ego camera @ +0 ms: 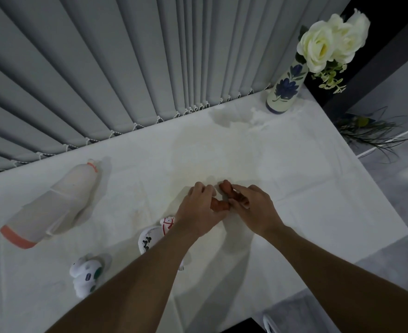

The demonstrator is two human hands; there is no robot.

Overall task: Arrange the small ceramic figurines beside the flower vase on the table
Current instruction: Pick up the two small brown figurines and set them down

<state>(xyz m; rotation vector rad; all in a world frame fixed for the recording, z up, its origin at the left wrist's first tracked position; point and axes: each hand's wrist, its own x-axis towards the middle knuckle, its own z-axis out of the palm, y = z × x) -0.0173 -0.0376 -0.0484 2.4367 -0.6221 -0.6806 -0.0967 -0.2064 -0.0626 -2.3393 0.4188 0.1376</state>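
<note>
1. Head view: a white-clothed table (306, 188) runs along grey vertical blinds (102, 68). The flower vase (285, 88), cream with blue painted flowers and white roses, stands at the table's far right corner and serves as the landmark.
2. Well down-left of the vase, near the table's middle, both hands meet around a reddish-brown figurine (224, 200).
3. The left hand (201, 207) curls its fingers around the figurine's left part, closed on it.
4. The right hand (255, 210) pinches the figurine's right part, fingers folded over it; the piece's shape is mostly hidden.
5. Farther from the vase, just below the left wrist, stands a white figurine with red and black marks (153, 234).
6. Farther still, at the near left, lies a white figurine with green and blue spots (87, 275).
7. Far left of the vase, a pale bottle with an orange base (53, 207) lies on its side.
</note>
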